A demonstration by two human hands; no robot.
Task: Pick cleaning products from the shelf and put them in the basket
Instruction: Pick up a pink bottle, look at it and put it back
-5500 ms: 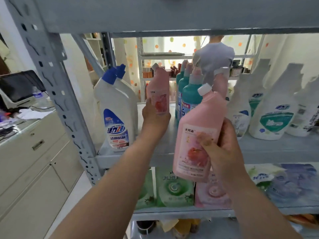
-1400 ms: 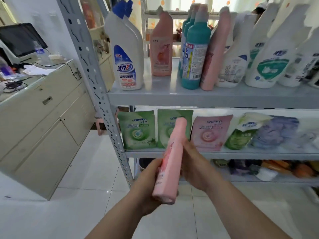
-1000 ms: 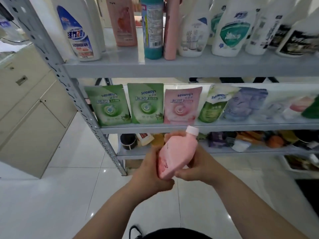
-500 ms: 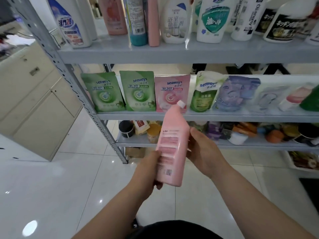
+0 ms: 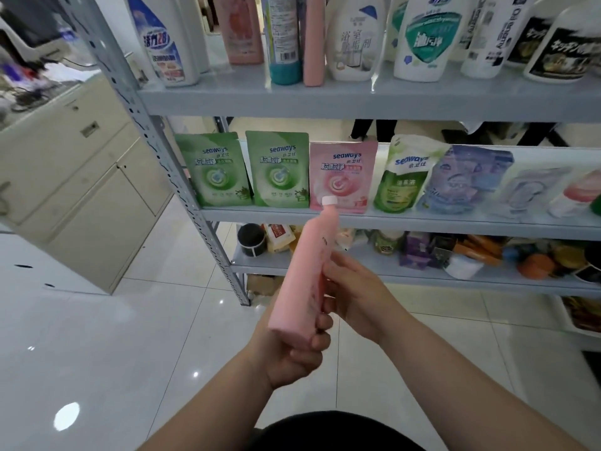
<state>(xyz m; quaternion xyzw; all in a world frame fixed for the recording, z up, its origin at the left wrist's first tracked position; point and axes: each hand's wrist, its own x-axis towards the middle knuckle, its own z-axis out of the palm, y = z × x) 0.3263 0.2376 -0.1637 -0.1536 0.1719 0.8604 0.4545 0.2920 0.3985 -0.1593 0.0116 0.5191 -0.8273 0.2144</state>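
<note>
Pink bottle (image 5: 309,275) (white cap (image 5: 329,200)), green pouches (image 5: 214,170), pink pouch (image 5: 341,174), grey shelf (image 5: 357,99).

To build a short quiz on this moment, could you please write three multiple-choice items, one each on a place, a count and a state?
1. Where does the pink pouch stand?
A. On the upper shelf, among the bottles
B. On the middle shelf
C. On the floor

2. How many green pouches stand to the left of it?
A. One
B. Two
C. Four

3. What is the left hand doing?
A. Gripping the bottom end of the pink bottle
B. Resting flat on a shelf
C. Hanging idle

Answers: B, it stands in the row of pouches one level below the bottles; B, two matching green ones stand side by side at that end; A, its fingers curl round the bottle's base.
</note>
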